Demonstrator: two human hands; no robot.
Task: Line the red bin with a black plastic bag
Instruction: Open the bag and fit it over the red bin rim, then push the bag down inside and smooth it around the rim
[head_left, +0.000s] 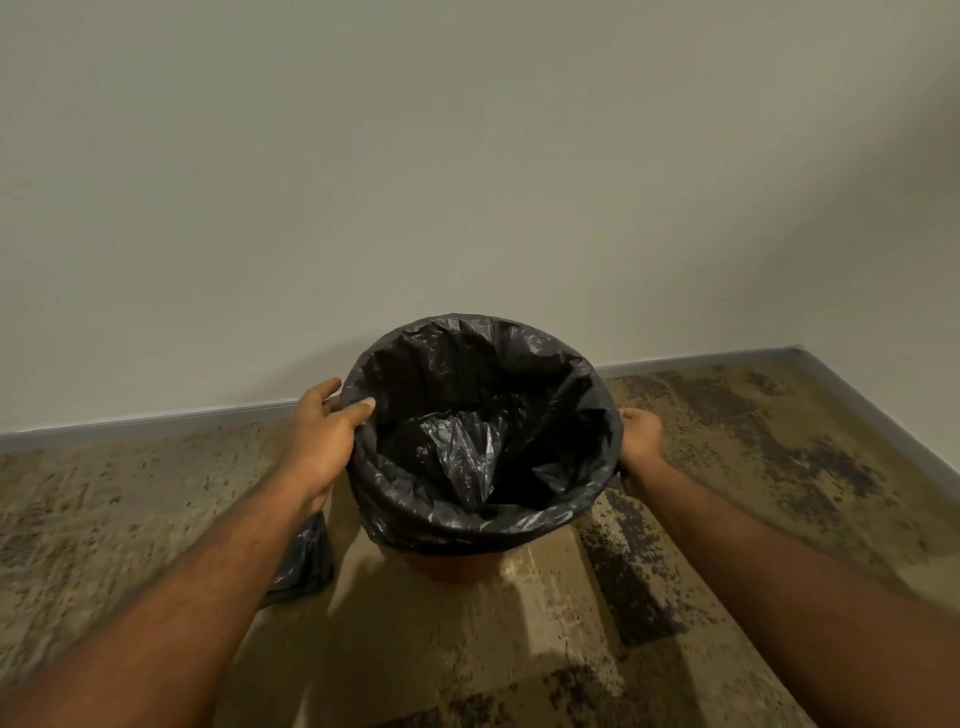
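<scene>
A black plastic bag (467, 415) hangs open inside the red bin (457, 567), its mouth folded down over the rim all around. Only a low strip of the bin's red wall shows beneath the folded plastic. My left hand (327, 431) grips the bag at the left rim, thumb inside the opening and fingers outside. At the right rim, my right hand (640, 436) holds the folded plastic against the bin's outer side, its fingers hidden behind the bag.
The bin stands on a mottled brown floor (727, 467) close to a pale wall (467, 182) with a grey skirting strip (156, 418). Another piece of black plastic (306, 561) lies on the floor under my left forearm.
</scene>
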